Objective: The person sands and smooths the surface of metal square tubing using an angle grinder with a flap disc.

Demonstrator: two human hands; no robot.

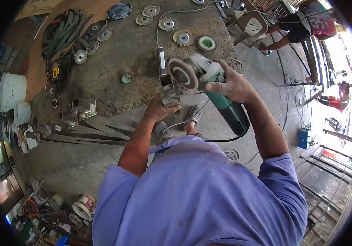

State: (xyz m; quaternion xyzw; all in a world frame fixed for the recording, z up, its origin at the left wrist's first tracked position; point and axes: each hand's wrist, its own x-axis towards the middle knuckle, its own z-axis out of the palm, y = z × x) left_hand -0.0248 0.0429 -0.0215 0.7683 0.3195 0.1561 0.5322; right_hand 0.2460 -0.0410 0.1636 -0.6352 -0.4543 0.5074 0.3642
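My right hand [237, 87] is wrapped round the head end of a green and black angle grinder [225, 102], its thumb on the near side. The grinder's round disc [183, 74] faces left, beside the upper part of a shiny metal bracket [169, 90]. Whether disc and metal touch I cannot tell. Below the bracket, my left hand [161, 110] grips its lower end at the worktable's near edge. A long metal bar [162, 61] lies on the worktable [114, 90] just beyond the bracket.
Several used discs [183, 37] and a green-centred wheel [206, 43] lie at the table's far side. Metal pieces with long strips [81, 108] stick out at the left. A white bucket [12, 92] stands far left. Cables cross the floor. People [317, 18] are at the upper right.
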